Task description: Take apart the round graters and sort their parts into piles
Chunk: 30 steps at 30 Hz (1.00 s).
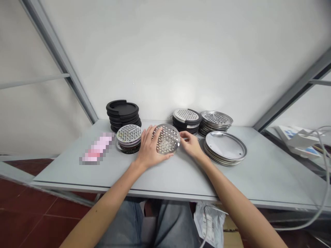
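Observation:
A round metal grater disc [167,139] with rows of raised holes is tilted up above the middle of the table. My left hand [151,146] grips it from the left, with fingers over its face and the thumb along the lower edge. My right hand [190,144] has its fingers curled together at the disc's right edge; what the fingertips pinch is partly hidden. Left of my left hand stands a stack of similar grater discs [129,133]. To the right of my right hand is a stack of shallow metal lids or plates [224,146].
Black rings or holders [122,110] are stacked at the back left. Behind my hands sits a pile of black holders topped by a grater disc [186,115]. Larger rimmed grater discs [217,119] stand beside it. A blurred pink item [97,148] lies on the table [165,182].

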Each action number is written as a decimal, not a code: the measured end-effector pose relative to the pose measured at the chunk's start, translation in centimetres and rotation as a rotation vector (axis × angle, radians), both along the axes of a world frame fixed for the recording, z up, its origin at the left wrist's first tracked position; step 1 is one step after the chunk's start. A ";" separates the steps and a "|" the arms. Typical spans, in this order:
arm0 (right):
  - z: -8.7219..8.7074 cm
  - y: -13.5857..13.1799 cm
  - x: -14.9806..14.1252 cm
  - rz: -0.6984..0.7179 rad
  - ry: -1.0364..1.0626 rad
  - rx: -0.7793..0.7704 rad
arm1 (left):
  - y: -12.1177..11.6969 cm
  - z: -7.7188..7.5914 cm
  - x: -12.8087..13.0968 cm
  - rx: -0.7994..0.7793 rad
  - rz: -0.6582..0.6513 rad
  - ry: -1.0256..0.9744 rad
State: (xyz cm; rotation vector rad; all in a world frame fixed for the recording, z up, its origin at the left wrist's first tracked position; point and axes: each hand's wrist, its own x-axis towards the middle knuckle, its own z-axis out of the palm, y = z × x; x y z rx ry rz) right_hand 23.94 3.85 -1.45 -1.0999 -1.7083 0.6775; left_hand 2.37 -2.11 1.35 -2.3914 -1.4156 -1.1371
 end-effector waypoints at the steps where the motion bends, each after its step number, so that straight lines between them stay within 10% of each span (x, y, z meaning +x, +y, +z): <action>1: -0.1 -0.1 0.0 0.010 -0.103 0.087 | -0.4 0.4 -0.1 -0.011 0.065 0.007; 14: -1.0 -0.6 -0.2 0.251 -0.471 0.156 | 1.5 4.6 -8.0 -0.294 0.568 0.089; 30: -1.1 -0.4 0.1 0.280 -0.475 0.163 | 1.4 4.0 -8.3 -0.387 0.655 0.128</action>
